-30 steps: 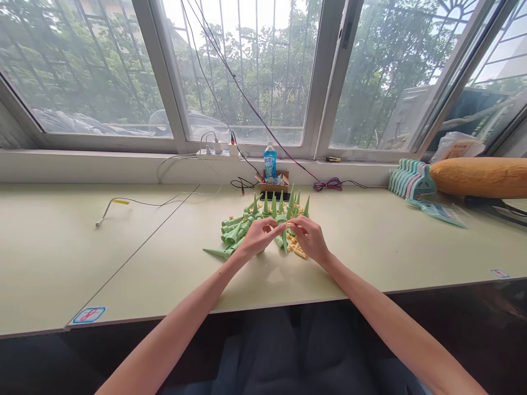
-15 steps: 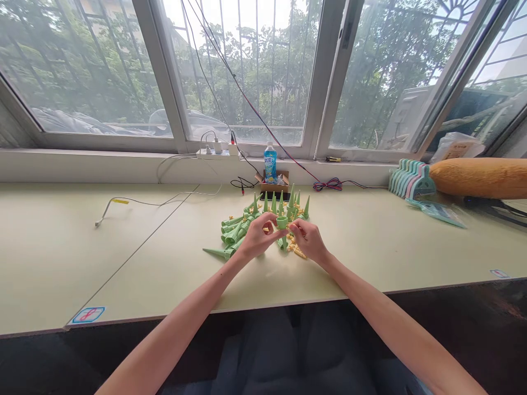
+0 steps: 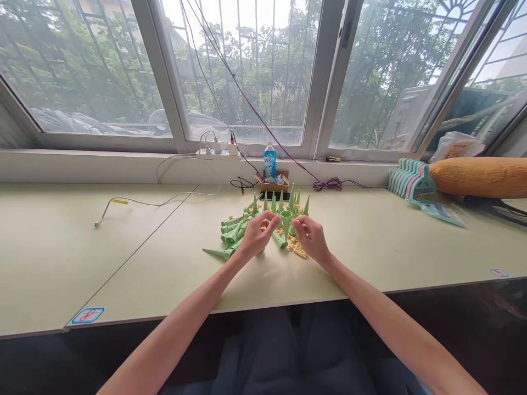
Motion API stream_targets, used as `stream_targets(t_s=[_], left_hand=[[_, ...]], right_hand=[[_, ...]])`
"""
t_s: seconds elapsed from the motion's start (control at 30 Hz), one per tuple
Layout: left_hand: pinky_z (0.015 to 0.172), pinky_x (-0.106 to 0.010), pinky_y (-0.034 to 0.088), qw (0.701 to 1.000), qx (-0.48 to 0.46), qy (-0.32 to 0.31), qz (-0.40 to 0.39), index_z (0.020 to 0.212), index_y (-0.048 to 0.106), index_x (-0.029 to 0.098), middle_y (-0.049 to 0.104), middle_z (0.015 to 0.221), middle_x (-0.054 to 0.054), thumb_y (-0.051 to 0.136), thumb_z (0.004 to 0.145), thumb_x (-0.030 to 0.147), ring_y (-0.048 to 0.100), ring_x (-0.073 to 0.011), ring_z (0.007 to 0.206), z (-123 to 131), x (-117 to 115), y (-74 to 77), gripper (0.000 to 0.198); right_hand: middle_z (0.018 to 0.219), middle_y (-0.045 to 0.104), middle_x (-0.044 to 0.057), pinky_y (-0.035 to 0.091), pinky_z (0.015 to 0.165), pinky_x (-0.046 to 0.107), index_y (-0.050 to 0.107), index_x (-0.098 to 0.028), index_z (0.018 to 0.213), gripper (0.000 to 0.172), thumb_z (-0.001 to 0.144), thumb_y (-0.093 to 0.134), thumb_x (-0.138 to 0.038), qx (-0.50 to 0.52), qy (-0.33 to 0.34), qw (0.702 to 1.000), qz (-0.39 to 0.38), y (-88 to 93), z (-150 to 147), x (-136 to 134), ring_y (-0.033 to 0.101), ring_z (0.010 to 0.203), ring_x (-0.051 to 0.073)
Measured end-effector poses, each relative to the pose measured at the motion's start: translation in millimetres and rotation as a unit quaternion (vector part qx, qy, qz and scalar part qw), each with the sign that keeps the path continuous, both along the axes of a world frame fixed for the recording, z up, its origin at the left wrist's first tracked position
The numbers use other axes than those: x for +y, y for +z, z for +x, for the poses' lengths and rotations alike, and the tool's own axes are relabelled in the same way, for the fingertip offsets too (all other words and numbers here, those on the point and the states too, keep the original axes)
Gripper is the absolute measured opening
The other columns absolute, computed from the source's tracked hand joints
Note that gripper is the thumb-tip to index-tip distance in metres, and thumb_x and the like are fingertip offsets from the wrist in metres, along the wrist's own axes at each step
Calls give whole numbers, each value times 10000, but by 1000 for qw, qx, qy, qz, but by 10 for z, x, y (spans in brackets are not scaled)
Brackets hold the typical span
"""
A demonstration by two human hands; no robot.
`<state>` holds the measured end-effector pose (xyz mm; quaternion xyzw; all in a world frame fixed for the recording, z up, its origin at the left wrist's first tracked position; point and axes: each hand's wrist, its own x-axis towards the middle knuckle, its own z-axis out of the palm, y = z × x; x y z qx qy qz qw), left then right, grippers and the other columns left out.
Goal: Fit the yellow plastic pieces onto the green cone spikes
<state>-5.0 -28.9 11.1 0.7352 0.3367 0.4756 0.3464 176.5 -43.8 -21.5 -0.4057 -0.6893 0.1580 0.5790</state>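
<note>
A green plastic watering spike (image 3: 286, 218) is held between my hands, its open round end up and its narrow point down. My left hand (image 3: 258, 233) pinches its near-left side with thumb and forefinger. Close on the other side, my right hand (image 3: 312, 237) has its fingers pressed together; what they hold, if anything, is too small to make out. More green spikes (image 3: 234, 233) lie in a pile by my left hand, and several stand points up (image 3: 291, 198) behind. Small yellow valve pieces (image 3: 297, 248) are scattered below my right hand.
At the back stand a small cardboard box (image 3: 275, 187) and a blue-labelled bottle (image 3: 270, 163). Cables (image 3: 328, 185) and a power strip (image 3: 218, 152) lie near the window. Pastel hangers (image 3: 413, 179) and a large orange object (image 3: 480, 178) sit at right. A white cable (image 3: 135, 201) crosses the left table.
The held spike has turned so more of its open end and tapered body shows, and it sits slightly right. My hands have drawn a little apart.
</note>
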Motion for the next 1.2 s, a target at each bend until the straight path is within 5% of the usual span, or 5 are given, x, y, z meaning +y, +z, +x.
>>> stream_targets(t_s=[0.17, 0.4, 0.77, 1.03, 1.2], left_hand=[[444, -223, 346, 999, 4, -2, -42, 644, 668, 147, 547, 573, -38, 358, 895, 665, 483, -116, 532, 13, 36, -13, 654], [420, -226, 271, 996, 36, -23, -72, 500, 569, 156, 360, 444, 5, 354, 882, 696, 389, -99, 450, 7, 57, -54, 695], [408, -214, 257, 991, 20, -75, -112, 575, 551, 164, 276, 482, 45, 493, 850, 645, 291, -69, 423, -31, 26, -30, 557], [440, -204, 323, 995, 63, -68, -49, 891, 661, 162, 493, 627, 11, 596, 824, 553, 411, -82, 510, -56, -48, 72, 402], [501, -205, 431, 995, 57, -77, 24, 989, 661, 172, 590, 929, -57, 621, 818, 527, 464, -72, 584, -50, -22, 9, 396]], right_hand=[[678, 519, 0, 401, 476, 218, 577, -182, 827, 354, 952, 457, -491, -12, 0, 1000, 27, 10, -1, -9, 428, 528, 89], [794, 604, 46, 471, 562, 242, 651, -197, 902, 314, 968, 457, -434, -57, 13, 996, 62, 0, 6, -6, 529, 649, 126], [785, 605, 45, 463, 539, 235, 636, -189, 867, 342, 957, 463, -469, -43, 31, 998, 40, 8, 21, 10, 518, 633, 124], [676, 540, 7, 409, 511, 221, 559, -184, 771, 358, 959, 453, -470, -44, 24, 998, 28, 21, 16, -4, 455, 555, 104], [624, 514, -10, 373, 509, 223, 528, -185, 737, 365, 959, 448, -464, -54, 13, 998, 13, 4, 24, 17, 425, 528, 99]])
